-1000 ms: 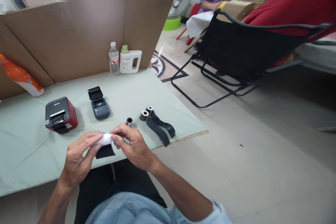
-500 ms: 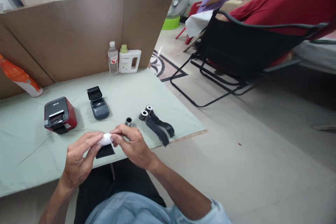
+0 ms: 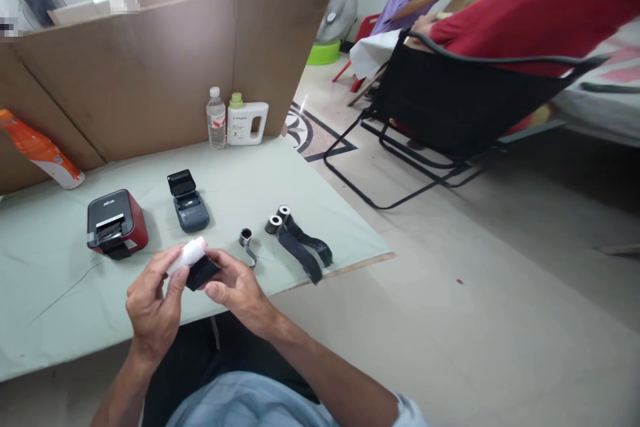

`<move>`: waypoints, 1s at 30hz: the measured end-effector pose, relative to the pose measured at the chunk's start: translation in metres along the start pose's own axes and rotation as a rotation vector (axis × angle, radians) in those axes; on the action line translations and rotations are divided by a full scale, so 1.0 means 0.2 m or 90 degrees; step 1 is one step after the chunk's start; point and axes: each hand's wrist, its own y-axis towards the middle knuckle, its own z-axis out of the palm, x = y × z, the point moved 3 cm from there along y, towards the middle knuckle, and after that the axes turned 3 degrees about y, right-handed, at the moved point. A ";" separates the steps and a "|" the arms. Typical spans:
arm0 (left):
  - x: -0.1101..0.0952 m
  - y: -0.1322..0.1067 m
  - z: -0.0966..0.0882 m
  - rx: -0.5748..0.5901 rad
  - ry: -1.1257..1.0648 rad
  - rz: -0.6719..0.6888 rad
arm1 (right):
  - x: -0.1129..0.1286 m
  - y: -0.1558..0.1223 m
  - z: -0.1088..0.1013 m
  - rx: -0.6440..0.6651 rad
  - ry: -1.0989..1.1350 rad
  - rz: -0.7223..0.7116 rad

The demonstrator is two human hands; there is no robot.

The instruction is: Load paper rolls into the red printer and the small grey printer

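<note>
My left hand (image 3: 153, 307) pinches a small white paper roll (image 3: 187, 255), tilted up to the right. My right hand (image 3: 234, 288) grips the black strip (image 3: 201, 272) that hangs from that roll. Both hands hover over the near edge of the pale green table (image 3: 55, 280). Just beyond them lie a small grey roll with a curled strip (image 3: 247, 240) and two rolls with long black strips (image 3: 295, 240). A small dark grey printer with its lid up (image 3: 189, 204) and a red and black label printer (image 3: 116, 222) stand farther left.
A cardboard screen (image 3: 150, 67) walls the table's far side, with a water bottle (image 3: 216, 118), a white jug (image 3: 247, 121) and an orange bottle (image 3: 37, 149) in front of it. A black folding chair (image 3: 450, 107) stands right; people in red and purple sit beyond.
My hands have turned the white roll so it tilts upward, and the right hand now holds the black strip below it. The small grey roll's strip now shows uncovered.
</note>
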 end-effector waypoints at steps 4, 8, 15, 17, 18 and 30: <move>-0.03 -0.03 0.05 0.047 -0.022 0.117 | -0.07 0.01 0.02 -0.082 0.088 0.013; 0.00 0.02 0.00 0.186 -0.089 0.109 | -0.06 0.02 0.01 -0.033 0.131 0.091; 0.10 0.09 0.00 0.339 -0.361 -0.066 | 0.00 0.03 0.02 0.057 0.162 0.179; 0.10 0.09 0.01 0.308 -0.382 -0.076 | 0.00 0.03 0.03 0.059 0.191 0.195; 0.10 0.09 0.02 0.301 -0.387 -0.075 | 0.01 0.03 0.03 0.060 0.206 0.203; 0.09 0.10 0.05 0.263 -0.401 -0.033 | -0.01 0.04 0.03 0.039 0.235 0.217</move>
